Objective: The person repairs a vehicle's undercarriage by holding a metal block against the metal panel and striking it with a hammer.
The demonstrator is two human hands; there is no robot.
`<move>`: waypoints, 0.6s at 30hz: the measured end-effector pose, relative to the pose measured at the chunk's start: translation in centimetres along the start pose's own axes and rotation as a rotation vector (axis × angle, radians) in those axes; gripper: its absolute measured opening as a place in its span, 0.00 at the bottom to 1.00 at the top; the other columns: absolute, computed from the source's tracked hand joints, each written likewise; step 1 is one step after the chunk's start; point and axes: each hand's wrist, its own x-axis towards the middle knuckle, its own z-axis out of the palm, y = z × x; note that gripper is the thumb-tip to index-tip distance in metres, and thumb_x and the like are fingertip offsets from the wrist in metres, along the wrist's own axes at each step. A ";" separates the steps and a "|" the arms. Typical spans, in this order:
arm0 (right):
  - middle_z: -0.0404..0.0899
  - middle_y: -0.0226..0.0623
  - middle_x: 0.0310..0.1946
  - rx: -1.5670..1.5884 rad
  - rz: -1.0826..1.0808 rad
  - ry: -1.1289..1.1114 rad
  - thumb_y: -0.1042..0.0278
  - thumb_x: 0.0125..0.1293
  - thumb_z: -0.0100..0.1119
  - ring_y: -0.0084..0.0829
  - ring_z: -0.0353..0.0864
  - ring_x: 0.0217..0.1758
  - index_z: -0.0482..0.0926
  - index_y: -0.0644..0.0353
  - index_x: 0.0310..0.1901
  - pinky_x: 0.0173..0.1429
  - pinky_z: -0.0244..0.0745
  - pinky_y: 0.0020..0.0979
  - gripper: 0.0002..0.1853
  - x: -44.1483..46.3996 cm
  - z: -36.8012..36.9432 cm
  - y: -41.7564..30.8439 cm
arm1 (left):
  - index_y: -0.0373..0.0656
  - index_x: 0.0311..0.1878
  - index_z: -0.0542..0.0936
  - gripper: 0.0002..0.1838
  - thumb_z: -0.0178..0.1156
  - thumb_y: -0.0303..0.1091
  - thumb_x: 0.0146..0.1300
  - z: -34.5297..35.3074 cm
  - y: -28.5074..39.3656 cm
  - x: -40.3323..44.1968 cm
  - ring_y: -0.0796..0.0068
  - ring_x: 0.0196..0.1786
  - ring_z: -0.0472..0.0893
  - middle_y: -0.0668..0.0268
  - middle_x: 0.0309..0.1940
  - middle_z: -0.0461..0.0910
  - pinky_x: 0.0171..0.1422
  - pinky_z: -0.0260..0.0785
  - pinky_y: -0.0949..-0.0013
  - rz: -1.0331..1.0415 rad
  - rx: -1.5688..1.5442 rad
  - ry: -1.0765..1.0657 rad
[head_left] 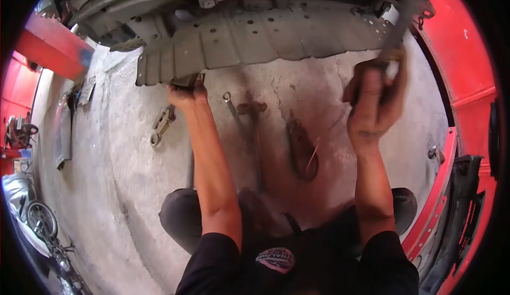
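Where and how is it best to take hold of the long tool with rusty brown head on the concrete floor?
By the slim, straight handle, probably mid-length, coming from above on the near side: the handle runs toward the bottom of the picture, and the broad brown head lies at the far end.

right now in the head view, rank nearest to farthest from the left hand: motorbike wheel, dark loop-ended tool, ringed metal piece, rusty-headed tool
From the left hand:
1. Ringed metal piece: just below, slightly left
2. Rusty-headed tool: to the right
3. Dark loop-ended tool: farther right
4. Motorbike wheel: far lower left
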 end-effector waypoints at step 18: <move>0.76 0.57 0.62 0.036 -0.029 -0.233 0.69 0.73 0.55 0.48 0.86 0.40 0.65 0.60 0.74 0.49 0.79 0.38 0.29 -1.4 4.4 -1.0 | 0.44 0.66 0.75 0.23 0.40 0.42 0.77 -0.5 0.9 0.4 0.50 0.65 0.76 0.55 0.65 0.76 0.68 0.71 0.41 0.080 -0.046 0.037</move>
